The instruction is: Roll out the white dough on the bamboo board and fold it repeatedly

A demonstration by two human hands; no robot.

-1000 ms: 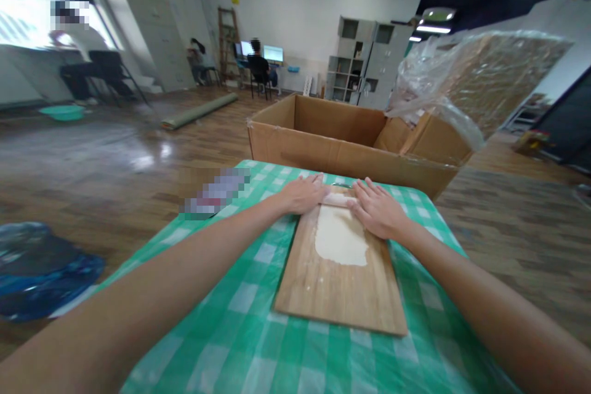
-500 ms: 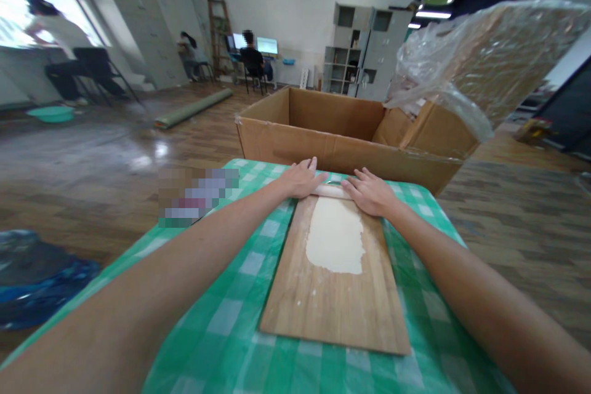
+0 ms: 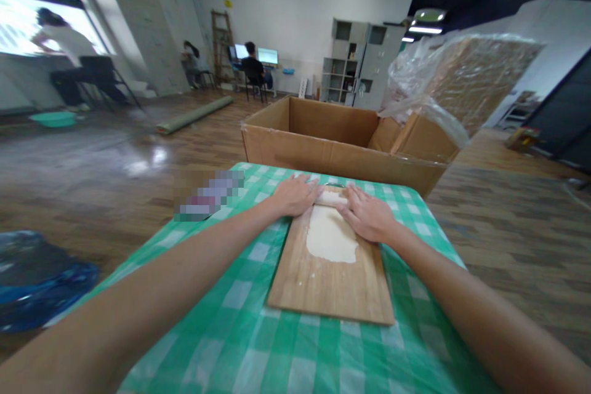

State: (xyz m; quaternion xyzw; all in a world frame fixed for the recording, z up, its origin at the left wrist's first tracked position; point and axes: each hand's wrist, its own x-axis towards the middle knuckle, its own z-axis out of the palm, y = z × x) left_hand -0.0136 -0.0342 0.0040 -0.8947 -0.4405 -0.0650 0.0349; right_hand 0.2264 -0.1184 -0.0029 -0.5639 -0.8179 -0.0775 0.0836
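A pale rolling pin (image 3: pixel 331 199) lies crosswise near the far end of a wooden board (image 3: pixel 323 289). Under and in front of it spreads a thin sheet of cream-coloured dough (image 3: pixel 331 237), with uneven edges. My left hand (image 3: pixel 297 195) rests on the pin's left end, fingers stretched forward and not wrapped around it. Over the right end lies my right hand (image 3: pixel 367 212), palm down, its fingers extended and its thumb side close to the dough. Both hands hide the pin's ends. Small dough or flour specks dot the board's near half.
A green-and-white checked cloth (image 3: pixel 221 332) covers the table. Beyond its far edge stands a large open cardboard box (image 3: pixel 332 151) with plastic wrap (image 3: pixel 415 77). A blurred-out item (image 3: pixel 210 196) lies at the table's left edge. Several people sit farther back.
Both hands and the rolling pin have come slightly back toward me over the board. The right hand's fingers are now closer together. The camera view has tilted up a little.
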